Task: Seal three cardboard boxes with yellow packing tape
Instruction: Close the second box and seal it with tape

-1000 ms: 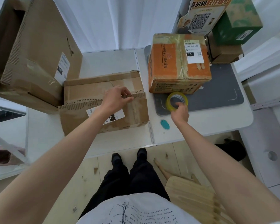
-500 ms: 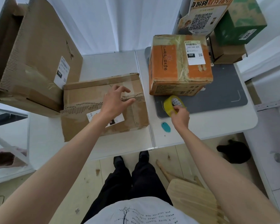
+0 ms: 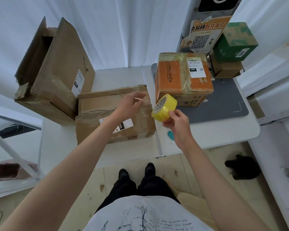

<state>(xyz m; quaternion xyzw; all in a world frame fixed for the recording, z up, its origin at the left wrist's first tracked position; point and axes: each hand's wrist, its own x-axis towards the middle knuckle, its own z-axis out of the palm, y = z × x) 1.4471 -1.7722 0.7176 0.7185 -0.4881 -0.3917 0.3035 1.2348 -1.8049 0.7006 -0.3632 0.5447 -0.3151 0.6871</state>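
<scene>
A flat brown cardboard box (image 3: 93,104) with a white label lies on the white table in front of me. My left hand (image 3: 129,104) hovers just above its top, fingers spread, holding nothing. My right hand (image 3: 178,122) holds a roll of yellow packing tape (image 3: 164,107) lifted off the table, between the brown box and an orange box (image 3: 182,77) that stands on a grey mat. A large open brown box (image 3: 55,70) leans at the left.
The grey mat (image 3: 223,104) covers the right table. A green box (image 3: 233,42) sits on a small brown box (image 3: 225,69) at the back right, beside a QR-code sign (image 3: 203,35). A teal tag (image 3: 170,135) lies by the table edge. A wooden stool (image 3: 192,202) stands beside my legs.
My right hand has lifted the tape roll off the mat and carried it left toward the brown box. My left hand has opened and risen off the box top.
</scene>
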